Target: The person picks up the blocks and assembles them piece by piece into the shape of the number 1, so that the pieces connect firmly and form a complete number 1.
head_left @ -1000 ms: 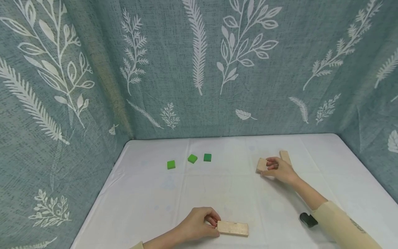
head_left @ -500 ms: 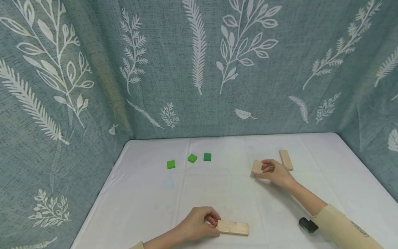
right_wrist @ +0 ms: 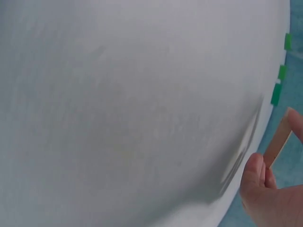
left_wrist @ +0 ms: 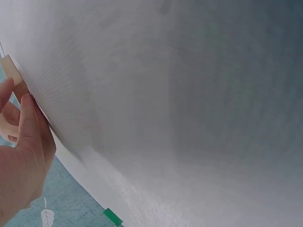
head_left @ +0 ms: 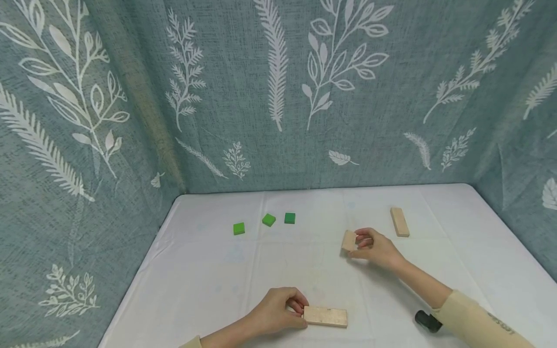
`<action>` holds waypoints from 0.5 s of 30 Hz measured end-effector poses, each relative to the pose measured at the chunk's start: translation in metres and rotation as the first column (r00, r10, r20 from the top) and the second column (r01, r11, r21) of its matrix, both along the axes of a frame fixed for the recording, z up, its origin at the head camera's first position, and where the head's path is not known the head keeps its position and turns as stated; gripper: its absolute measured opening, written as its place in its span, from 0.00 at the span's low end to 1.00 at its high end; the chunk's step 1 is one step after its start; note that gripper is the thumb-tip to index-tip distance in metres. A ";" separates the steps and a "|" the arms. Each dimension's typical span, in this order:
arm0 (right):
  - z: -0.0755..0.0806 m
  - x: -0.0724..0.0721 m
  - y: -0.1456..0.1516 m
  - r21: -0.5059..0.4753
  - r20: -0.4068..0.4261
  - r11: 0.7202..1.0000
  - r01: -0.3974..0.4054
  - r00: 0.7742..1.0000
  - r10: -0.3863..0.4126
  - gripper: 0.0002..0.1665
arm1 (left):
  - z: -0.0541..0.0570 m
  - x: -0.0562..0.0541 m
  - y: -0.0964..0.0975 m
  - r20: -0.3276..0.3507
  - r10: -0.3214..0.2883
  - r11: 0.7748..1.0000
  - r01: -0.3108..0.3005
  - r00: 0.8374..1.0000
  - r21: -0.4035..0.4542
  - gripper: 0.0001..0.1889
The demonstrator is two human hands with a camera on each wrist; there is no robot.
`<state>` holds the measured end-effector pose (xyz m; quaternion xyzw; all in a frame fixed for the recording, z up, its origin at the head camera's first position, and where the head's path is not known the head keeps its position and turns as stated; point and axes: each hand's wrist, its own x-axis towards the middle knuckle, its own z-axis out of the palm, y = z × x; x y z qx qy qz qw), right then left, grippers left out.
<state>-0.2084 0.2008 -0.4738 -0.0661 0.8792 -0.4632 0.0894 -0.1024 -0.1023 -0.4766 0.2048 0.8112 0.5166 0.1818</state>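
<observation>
In the head view my left hand (head_left: 280, 309) pinches the left end of a flat wooden block (head_left: 326, 317), which points to the right at the table's front. The left wrist view shows thumb and fingers on that block (left_wrist: 15, 78). Farther back and to the right, my right hand (head_left: 376, 249) holds another wooden block (head_left: 348, 240) between thumb and fingertips, tilted. From the right wrist, this block (right_wrist: 277, 142) appears edge-on, apart from the dark shadow on the cloth.
A third wooden block (head_left: 399, 222) lies at the back right. Three small green blocks (head_left: 239, 228) stand at the back left. A black rounded object (head_left: 427, 321) shows beside the right sleeve. White cloth covers the table (head_left: 196, 280); a leaf-patterned curtain (head_left: 243, 96) hangs behind.
My right hand has carried its wooden block left and a little nearer, away from the third block at the back right. The left hand and its block have stayed in place.
</observation>
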 end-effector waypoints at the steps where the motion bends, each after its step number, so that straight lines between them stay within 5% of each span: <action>1: -0.001 0.001 -0.002 0.002 -0.003 1.000 -0.008 1.000 0.008 0.42 | 0.000 0.000 0.000 0.000 0.000 1.000 0.000 1.000 -0.001 0.14; 15: 0.000 0.021 -0.026 -0.056 0.000 0.992 -0.116 0.993 0.116 0.39 | 0.000 0.000 0.000 -0.005 0.007 1.000 -0.007 1.000 -0.016 0.14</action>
